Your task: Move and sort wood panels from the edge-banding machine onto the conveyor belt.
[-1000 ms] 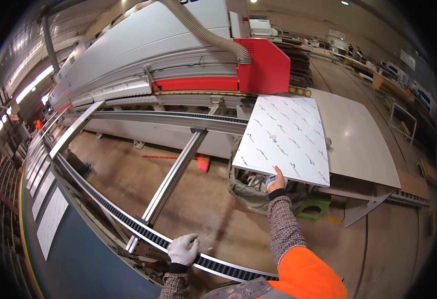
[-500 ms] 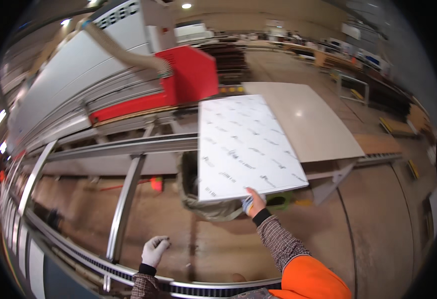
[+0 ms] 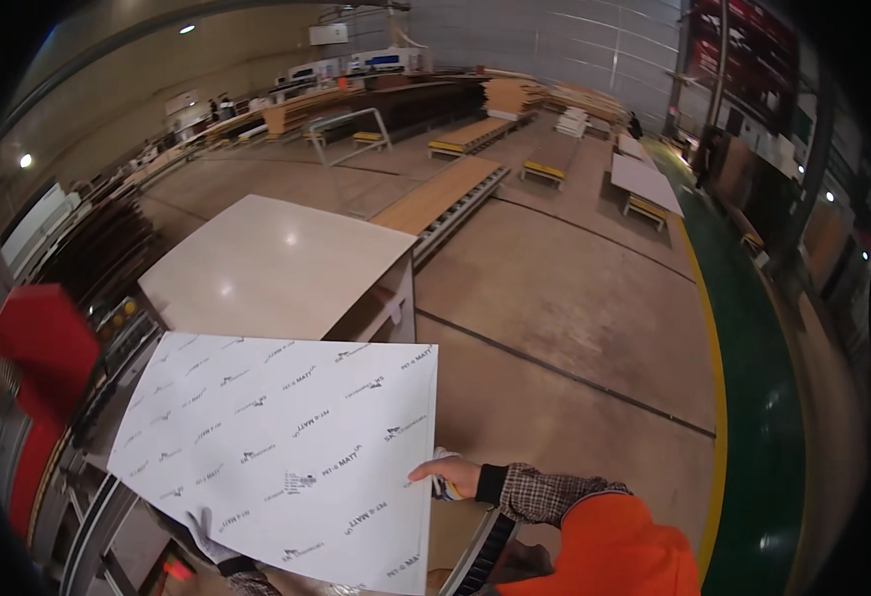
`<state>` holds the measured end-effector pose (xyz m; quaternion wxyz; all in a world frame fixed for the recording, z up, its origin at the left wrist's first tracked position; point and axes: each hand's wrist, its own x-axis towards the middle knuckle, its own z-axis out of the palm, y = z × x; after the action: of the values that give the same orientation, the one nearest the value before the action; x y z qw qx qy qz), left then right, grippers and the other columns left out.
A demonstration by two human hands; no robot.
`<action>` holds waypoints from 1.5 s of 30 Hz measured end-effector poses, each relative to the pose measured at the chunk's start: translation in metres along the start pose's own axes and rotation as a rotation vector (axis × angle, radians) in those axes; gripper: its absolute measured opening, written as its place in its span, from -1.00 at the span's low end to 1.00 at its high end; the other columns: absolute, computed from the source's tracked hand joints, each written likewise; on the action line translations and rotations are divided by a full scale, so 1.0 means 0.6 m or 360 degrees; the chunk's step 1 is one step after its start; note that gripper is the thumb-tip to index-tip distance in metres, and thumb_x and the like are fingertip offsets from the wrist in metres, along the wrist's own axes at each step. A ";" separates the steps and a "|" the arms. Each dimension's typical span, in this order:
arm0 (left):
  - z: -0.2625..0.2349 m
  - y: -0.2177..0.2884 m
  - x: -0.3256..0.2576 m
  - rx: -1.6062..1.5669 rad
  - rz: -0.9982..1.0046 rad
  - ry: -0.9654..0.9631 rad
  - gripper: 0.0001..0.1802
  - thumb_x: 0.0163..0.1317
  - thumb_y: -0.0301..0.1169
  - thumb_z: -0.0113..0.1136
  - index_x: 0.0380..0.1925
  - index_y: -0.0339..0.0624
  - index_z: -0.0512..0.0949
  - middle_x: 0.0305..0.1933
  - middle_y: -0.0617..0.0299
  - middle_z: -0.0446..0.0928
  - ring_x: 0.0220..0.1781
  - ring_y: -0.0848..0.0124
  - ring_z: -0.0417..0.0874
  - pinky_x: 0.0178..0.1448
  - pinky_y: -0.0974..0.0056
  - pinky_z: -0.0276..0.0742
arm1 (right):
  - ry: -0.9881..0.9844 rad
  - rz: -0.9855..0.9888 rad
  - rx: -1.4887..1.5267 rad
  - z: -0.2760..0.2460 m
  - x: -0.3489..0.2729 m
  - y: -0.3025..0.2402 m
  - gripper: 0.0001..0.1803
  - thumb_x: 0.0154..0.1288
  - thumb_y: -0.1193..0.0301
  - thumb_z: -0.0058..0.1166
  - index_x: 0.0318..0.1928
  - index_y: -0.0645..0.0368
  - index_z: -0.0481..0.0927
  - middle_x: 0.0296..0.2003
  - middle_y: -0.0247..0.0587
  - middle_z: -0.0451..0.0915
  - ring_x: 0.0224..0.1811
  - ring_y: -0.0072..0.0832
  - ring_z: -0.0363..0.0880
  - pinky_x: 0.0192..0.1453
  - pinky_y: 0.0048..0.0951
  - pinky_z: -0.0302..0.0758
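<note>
A white rectangular panel [image 3: 266, 427] with dark printed film spans the lower left of the head view, held out in front of me. My right hand [image 3: 448, 478] is closed on its right edge, fingertips on the top face and the rest by the edge. That hand's glove leaves finger skin bare. At the lower left edge, my left hand [image 3: 213, 548] in a pale glove holds the panel, part of it on the upper face; its other fingers are hidden beneath.
Beyond the panel stands a table with a shiny beige top [image 3: 271, 263]. A red machine housing [image 3: 43, 363] lies at the left. Farther off are a roller conveyor [image 3: 450, 209] with a wood-coloured board, low carts [image 3: 545, 164] and stacked boards [image 3: 515, 94]. A green walkway [image 3: 753, 427] runs along the right.
My view has swung right, and the panel has come nearer and turned. The left hand, earlier apart from the panel, now holds its left edge. The right hand keeps its grip.
</note>
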<state>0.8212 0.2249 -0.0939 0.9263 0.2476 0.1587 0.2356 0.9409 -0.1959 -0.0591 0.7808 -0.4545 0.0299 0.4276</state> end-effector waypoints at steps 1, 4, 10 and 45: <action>-0.019 -0.005 -0.006 -0.0023 -0.0092 -0.0195 -0.29 0.20 -0.11 0.07 0.22 -0.37 0.20 0.18 -0.11 0.37 0.18 0.04 0.43 0.20 -0.07 0.41 | 0.0088 -0.0034 0.0014 0.005 -0.013 0.032 -0.61 0.15 0.53 0.14 0.02 0.32 0.49 -0.10 -0.16 0.60 -0.12 -0.44 0.61 0.01 -0.45 0.55; -0.023 -0.014 -0.010 0.0207 -0.0112 -0.0224 -0.30 0.15 -0.22 0.07 0.23 -0.39 0.17 0.19 -0.12 0.37 0.16 0.02 0.46 0.20 -0.07 0.44 | 0.0127 -0.0210 0.0132 -0.016 -0.011 0.035 -0.60 0.13 0.55 0.11 0.02 0.37 0.48 -0.09 -0.09 0.58 -0.11 -0.39 0.61 0.01 -0.38 0.56; 0.039 0.021 -0.088 0.0443 0.0239 -0.0201 -0.28 0.11 -0.22 0.11 0.19 -0.49 0.21 0.15 -0.19 0.38 0.11 0.00 0.50 0.14 -0.09 0.48 | -0.0054 -0.0390 0.0318 0.004 -0.015 -0.005 -0.55 0.09 0.49 0.09 0.02 0.40 0.44 -0.15 -0.05 0.58 -0.13 -0.36 0.62 0.02 -0.32 0.57; -0.100 -0.356 -0.871 -0.0653 0.3031 0.2143 -0.42 -0.03 -0.44 0.04 0.09 -0.39 0.33 0.08 -0.04 0.45 0.13 0.09 0.49 0.23 0.00 0.43 | -0.2091 0.2248 -0.0995 0.504 0.221 0.684 -0.53 0.06 0.54 0.10 0.02 0.44 0.39 -0.20 -0.06 0.59 -0.20 -0.33 0.64 -0.08 -0.35 0.63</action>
<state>0.4349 -0.1850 -0.1648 0.1301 -0.0610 0.3256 0.9345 0.6358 0.2021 -0.2208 0.0574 -0.1918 -0.2569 0.9455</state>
